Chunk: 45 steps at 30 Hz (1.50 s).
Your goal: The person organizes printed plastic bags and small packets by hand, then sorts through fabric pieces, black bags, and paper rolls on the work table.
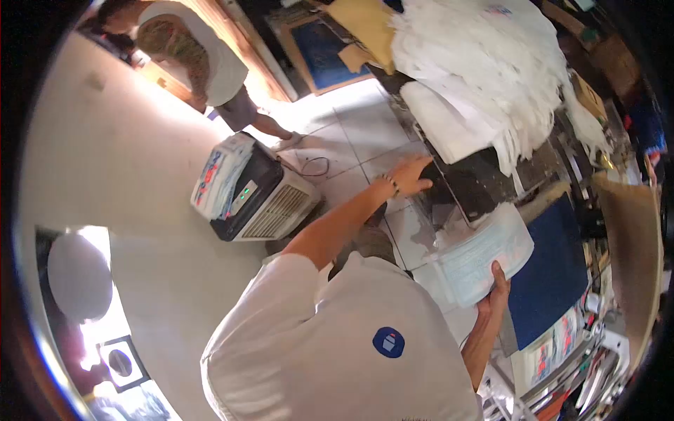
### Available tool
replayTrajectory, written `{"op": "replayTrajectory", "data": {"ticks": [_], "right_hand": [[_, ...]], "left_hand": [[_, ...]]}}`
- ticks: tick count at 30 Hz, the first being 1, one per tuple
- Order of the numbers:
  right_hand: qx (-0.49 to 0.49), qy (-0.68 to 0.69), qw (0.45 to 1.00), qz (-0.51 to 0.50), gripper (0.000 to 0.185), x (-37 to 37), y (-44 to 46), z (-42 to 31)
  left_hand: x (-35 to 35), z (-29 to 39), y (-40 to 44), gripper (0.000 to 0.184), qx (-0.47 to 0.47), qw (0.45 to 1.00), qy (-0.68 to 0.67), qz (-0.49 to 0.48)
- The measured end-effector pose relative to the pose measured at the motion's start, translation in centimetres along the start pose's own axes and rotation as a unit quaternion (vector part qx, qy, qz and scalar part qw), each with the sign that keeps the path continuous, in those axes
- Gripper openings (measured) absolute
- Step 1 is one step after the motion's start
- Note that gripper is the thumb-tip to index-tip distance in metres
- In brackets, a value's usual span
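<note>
Right hand (496, 286): grasping a stack of thin, pale sheets (484, 256) at its near right side, the thumb pressing on the upper face. The stack is bowing slightly, its layered edges showing; it is sitting just off the near edge of the dark table (479, 181), in front of the wearer's shirt.

Left hand (413, 175): released, fingers extending, holding nothing visible; a beaded bracelet (390, 185) is circling the wrist. The hand is hovering beside the table's left edge; whether the fingertips are touching that edge, one cannot tell.

White heap (484, 77): loose, thin sheets, overlapping and rumpled, covering the table's far part and spilling toward its right edge. A yellow-brown wrapper (361, 31) is lying against the heap's left side, by the table's far left corner.

Blue panel (553, 263): flat, dark, lying to the right of the held stack. Printed stack (553, 354): white with red and blue marks, lying just beyond the panel's near edge.

Cooler (270, 200): black and white, grilled, showing green lights, standing on the tiled floor (361, 133) at the left. A printed bundle (223, 175) is resting along its top's left edge.

Another person (210, 59): white top, dark shorts, standing beyond the cooler, near a bright opening.

Wearer's shirt (316, 351): white, bearing a round blue badge (388, 342).
</note>
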State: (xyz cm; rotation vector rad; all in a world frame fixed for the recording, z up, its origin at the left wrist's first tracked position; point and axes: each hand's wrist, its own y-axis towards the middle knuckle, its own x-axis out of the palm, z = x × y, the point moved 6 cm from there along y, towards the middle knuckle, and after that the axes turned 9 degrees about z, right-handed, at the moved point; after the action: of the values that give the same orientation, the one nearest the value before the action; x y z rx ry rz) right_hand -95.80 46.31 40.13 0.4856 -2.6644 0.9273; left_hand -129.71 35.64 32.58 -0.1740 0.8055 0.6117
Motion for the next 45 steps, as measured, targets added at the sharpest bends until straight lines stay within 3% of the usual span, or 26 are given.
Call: {"op": "replayTrajectory", "data": {"ticks": [3,5,7,9,11,13,15,18,20,22,24,25,27,28,29,31,32,34,37,39,41,43,45], "right_hand": [[0.016,-0.010,0.999,-0.041,0.065,2.9,-0.3,0.0],[0.010,-0.034,0.998,-0.058,0.063,4.5,-0.7,0.3],[0.019,-0.057,0.993,-0.100,0.067,6.6,-0.9,0.7],[0.032,-0.072,0.990,-0.115,0.069,9.2,-2.1,1.0],[0.043,-0.088,0.987,-0.131,0.071,10.3,-1.9,1.9],[0.029,-0.147,0.975,-0.161,0.075,11.5,0.4,4.4],[0.026,-0.131,0.976,-0.172,0.072,14.2,-0.4,5.0],[0.046,-0.136,0.972,-0.184,0.073,15.5,0.5,7.0],[0.060,-0.156,0.964,-0.206,0.076,16.8,1.2,8.2],[0.060,-0.186,0.952,-0.235,0.068,18.6,0.7,9.3],[0.077,-0.192,0.943,-0.259,0.068,20.2,0.6,10.2],[0.094,-0.187,0.939,-0.273,0.069,21.1,0.5,10.8],[0.102,-0.220,0.929,-0.281,0.071,21.9,2.0,12.2],[0.108,-0.244,0.926,-0.268,0.072,21.7,2.7,12.9],[0.120,-0.267,0.913,-0.284,0.072,21.4,2.9,13.6],[0.120,-0.312,0.900,-0.280,0.060,21.4,3.7,14.6],[0.083,-0.292,0.872,-0.384,0.057,22.3,3.3,15.4],[0.119,-0.261,0.850,-0.442,0.056,22.8,2.8,17.0],[0.163,-0.253,0.817,-0.492,0.057,21.9,0.5,19.0],[0.012,-0.310,0.809,-0.499,0.059,20.3,0.9,20.8],[0.048,-0.317,0.804,-0.501,0.061,19.4,-2.1,22.1],[0.092,-0.342,0.804,-0.478,0.068,18.9,-6.3,22.0],[0.132,-0.370,0.801,-0.451,0.075,18.0,-9.3,22.4]], "left_hand": [[-2.3,0.0,-5.7,0.068,0.048,0.997,0.027,0.058],[-4.0,1.5,-8.8,0.078,-0.118,0.985,-0.105,-0.068],[-1.6,-0.1,-8.8,0.086,-0.129,0.957,-0.177,-0.191],[-3.0,3.4,-11.2,0.082,-0.267,0.852,-0.421,-0.157],[-4.0,7.5,-11.1,0.088,-0.204,0.785,-0.547,-0.208],[-5.4,11.0,-11.0,0.080,-0.215,0.692,-0.665,-0.180],[-3.5,8.1,-9.7,0.070,-0.256,0.754,-0.592,-0.124],[-6.5,7.1,-10.6,0.059,-0.272,0.779,-0.563,-0.047],[-6.4,4.4,-10.7,0.059,-0.239,0.767,-0.593,-0.061],[-7.3,3.2,-11.0,0.058,-0.203,0.754,-0.621,-0.067],[-9.0,3.1,-12.6,0.059,-0.288,0.677,-0.675,-0.056],[-9.1,2.1,-12.8,0.059,-0.285,0.674,-0.681,-0.034],[-7.7,-0.4,-11.9,0.063,-0.253,0.731,-0.633,0.022],[-7.5,-1.6,-11.6,0.064,-0.247,0.788,-0.556,0.095],[-7.1,-2.2,-11.7,0.064,-0.255,0.775,-0.565,0.124],[-8.5,-1.7,-11.8,0.066,-0.138,0.872,-0.444,0.152],[-9.7,-0.8,-12.9,0.066,-0.142,0.869,-0.440,0.174],[-11.9,1.5,-15.6,0.069,-0.215,0.935,-0.172,0.222],[-13.4,4.4,-20.3,0.072,-0.255,0.919,-0.136,0.268],[-12.8,5.5,-23.9,0.073,-0.291,0.897,-0.126,0.307],[-11.6,5.3,-26.8,0.074,-0.310,0.882,-0.113,0.336],[-9.4,3.3,-29.5,0.076,-0.281,0.847,-0.092,0.442],[-10.1,6.0,-33.1,0.078,-0.279,0.827,-0.077,0.482]]}}
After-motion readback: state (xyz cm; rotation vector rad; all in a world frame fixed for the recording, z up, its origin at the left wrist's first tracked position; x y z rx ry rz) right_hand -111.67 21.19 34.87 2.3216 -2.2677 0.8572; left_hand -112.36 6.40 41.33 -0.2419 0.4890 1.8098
